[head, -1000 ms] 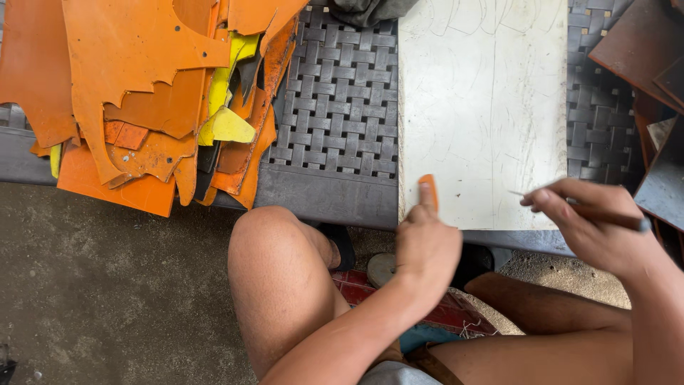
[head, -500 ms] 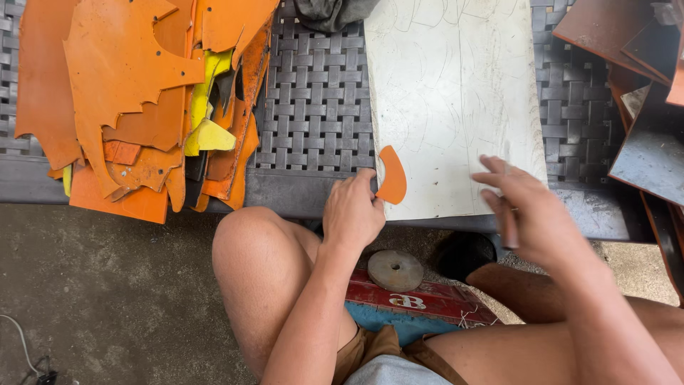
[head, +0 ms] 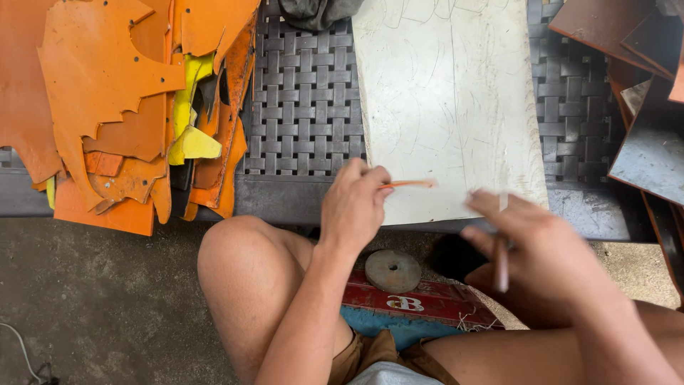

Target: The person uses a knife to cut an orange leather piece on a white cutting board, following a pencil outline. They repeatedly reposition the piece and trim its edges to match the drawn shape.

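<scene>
Change since half a second ago: orange leather piece (head: pixel 407 184) turned from face-on to edge-on. Long axis level, free end pointing to 3 o'clock, over the white cutting board's (head: pixel 449 100) near edge. Left hand (head: pixel 354 207): fingers pinched shut on its 9 o'clock end. Right hand (head: pixel 541 249), blurred: closed round a thin tool (head: pixel 501 260). Orange leather scraps (head: pixel 107 107) at 10 o'clock on the woven counter (head: pixel 303 114).

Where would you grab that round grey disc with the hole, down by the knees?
Probably by the rim, from above. The disc lies flat on the red box, so the edge is exposed all round; a fingertip might hook the centre hole too.
</scene>
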